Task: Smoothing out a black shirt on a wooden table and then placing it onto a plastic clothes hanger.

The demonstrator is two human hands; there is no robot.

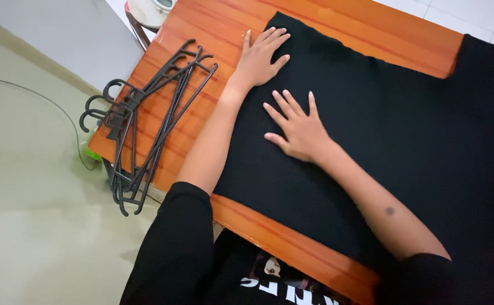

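A black cloth (382,147) lies spread flat over most of an orange wooden desk (213,28), its far right part hanging past the desk's edge at about 2 o'clock. The left hand (258,59) rests palm down on the cloth's upper left corner, at about 11 o'clock from the cloth's middle, fingers (275,39) stretched out and open, gripping nothing. The right hand (297,127) lies flat just below it, near 9 o'clock on the cloth, fingers (292,104) spread and open too, pressing the cloth down rather than holding it.

The cloth looks soft, light and limp, likely a knit with a dull surface, so it would sag and crease when lifted and should not slip on the wood. It seems safest taken by a pinch at a corner or along an edge, such as the left edge beside the hands.

A bundle of dark plastic hangers (145,118) lies on the desk at 9 o'clock, apart from the cloth, hooks reaching over the desk's edge
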